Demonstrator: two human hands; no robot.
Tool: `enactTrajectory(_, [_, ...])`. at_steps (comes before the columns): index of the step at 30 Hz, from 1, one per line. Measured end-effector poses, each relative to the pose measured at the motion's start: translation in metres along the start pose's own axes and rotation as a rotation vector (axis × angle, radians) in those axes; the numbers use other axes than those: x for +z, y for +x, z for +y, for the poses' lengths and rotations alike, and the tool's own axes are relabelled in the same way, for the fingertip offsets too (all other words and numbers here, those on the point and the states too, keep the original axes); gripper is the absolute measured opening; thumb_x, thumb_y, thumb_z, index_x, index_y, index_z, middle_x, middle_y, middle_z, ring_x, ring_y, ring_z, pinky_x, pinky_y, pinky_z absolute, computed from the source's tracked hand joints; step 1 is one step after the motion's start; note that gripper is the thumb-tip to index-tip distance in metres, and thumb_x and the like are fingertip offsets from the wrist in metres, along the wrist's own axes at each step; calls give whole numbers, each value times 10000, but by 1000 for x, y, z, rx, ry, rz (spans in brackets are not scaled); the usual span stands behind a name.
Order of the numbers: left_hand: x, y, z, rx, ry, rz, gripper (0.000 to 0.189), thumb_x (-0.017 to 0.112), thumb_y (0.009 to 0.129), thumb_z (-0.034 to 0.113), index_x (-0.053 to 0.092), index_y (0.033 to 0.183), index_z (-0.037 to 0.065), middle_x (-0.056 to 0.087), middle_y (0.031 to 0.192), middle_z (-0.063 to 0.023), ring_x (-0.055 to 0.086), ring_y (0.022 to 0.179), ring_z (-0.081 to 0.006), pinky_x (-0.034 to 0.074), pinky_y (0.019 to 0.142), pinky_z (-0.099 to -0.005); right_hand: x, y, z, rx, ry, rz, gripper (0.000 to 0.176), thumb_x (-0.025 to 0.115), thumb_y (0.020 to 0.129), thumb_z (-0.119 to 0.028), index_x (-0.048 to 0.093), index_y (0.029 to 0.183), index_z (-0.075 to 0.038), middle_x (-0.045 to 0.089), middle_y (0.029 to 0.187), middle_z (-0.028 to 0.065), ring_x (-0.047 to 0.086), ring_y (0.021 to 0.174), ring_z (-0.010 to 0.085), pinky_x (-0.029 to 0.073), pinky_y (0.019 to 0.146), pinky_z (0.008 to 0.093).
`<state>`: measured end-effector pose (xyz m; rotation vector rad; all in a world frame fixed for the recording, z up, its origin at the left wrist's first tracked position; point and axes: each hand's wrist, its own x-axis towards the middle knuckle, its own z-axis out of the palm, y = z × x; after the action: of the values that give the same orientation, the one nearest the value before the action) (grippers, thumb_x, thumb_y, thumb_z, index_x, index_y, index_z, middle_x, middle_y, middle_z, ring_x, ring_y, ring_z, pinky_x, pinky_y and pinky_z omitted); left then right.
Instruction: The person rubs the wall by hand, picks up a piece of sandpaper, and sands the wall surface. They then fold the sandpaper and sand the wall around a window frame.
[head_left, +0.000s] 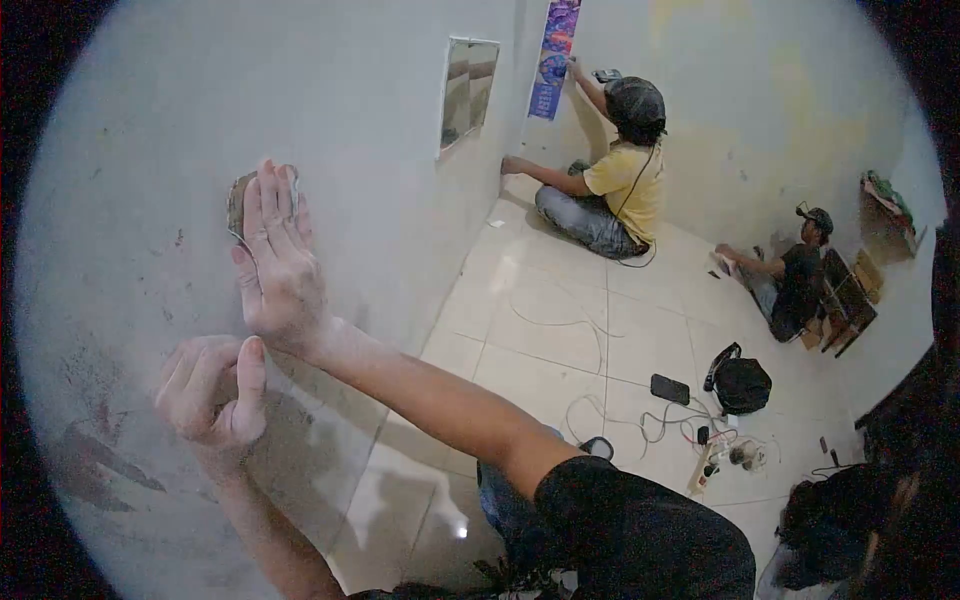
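Note:
My right hand (pixel 280 255) lies against the grey wall (pixel 370 240), dusted white, its fingers extended over a folded piece of sandpaper (pixel 238 205). The sheet's brownish edges show on either side of the fingers, pressed between them and the wall. Lower down, my left hand (pixel 212 390) is close to the wall with its fingers curled in and the thumb raised. Nothing shows in that hand. Dark smudges (pixel 100 460) mark the wall to its left.
A person in a yellow shirt (pixel 630 180) sits by the corner, touching a colourful poster strip (pixel 553 65). Another person in black (pixel 795 280) sits farther right. A mirror (pixel 468 95) hangs ahead. Cables (pixel 655 425), a phone (pixel 670 388) and a black bag (pixel 742 383) lie on the tiles.

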<state>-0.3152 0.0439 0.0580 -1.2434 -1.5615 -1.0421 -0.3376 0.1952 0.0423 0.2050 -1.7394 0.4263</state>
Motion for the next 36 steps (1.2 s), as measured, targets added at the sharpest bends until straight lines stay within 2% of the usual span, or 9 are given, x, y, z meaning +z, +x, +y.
enactTrajectory(1, [0, 0, 0, -9, -1, 5, 92, 712, 769, 23, 641, 715, 44, 658, 681, -79, 622, 596, -227, 466, 557, -328, -1, 0, -1, 5, -1, -13, 577, 433, 951, -137, 271, 1409, 174, 226, 1502, 361, 192, 1409, 523, 152, 1169, 544])
enactTrajectory(4, [0, 0, -1, 1, -5, -3, 93, 713, 765, 23, 639, 713, 49, 659, 682, -75, 617, 589, -224, 461, 548, -325, 0, 0, 0, -4, -19, -12, 578, 438, 946, -136, 277, 1409, 171, 226, 1503, 358, 190, 1407, 527, 154, 1167, 547])
enactTrajectory(7, [-1, 1, -3, 16, -12, -13, 95, 710, 760, 21, 636, 709, 49, 657, 678, -73, 616, 588, -221, 459, 545, -323, 6, -2, 4, -22, -8, 19, 621, 469, 943, -133, 237, 1477, 81, 172, 1558, 283, 148, 1445, 467, 147, 1162, 539])
enactTrajectory(25, [2, 0, -4, 23, -3, 7, 118, 723, 766, 35, 629, 697, 54, 659, 685, -79, 621, 586, -221, 459, 547, -324, 7, -3, 6, 8, -2, 7, 626, 457, 945, -133, 216, 1472, 103, 168, 1552, 298, 135, 1444, 472, 130, 1170, 533])
enactTrajectory(36, [2, 2, -4, 55, -20, 26, 118, 726, 754, 13, 623, 713, 53, 640, 664, -65, 598, 581, -214, 439, 533, -323, 6, -2, 5, 5, -7, 26, 593, 434, 961, -149, 249, 1465, 101, 179, 1551, 294, 147, 1440, 479, 164, 1160, 531])
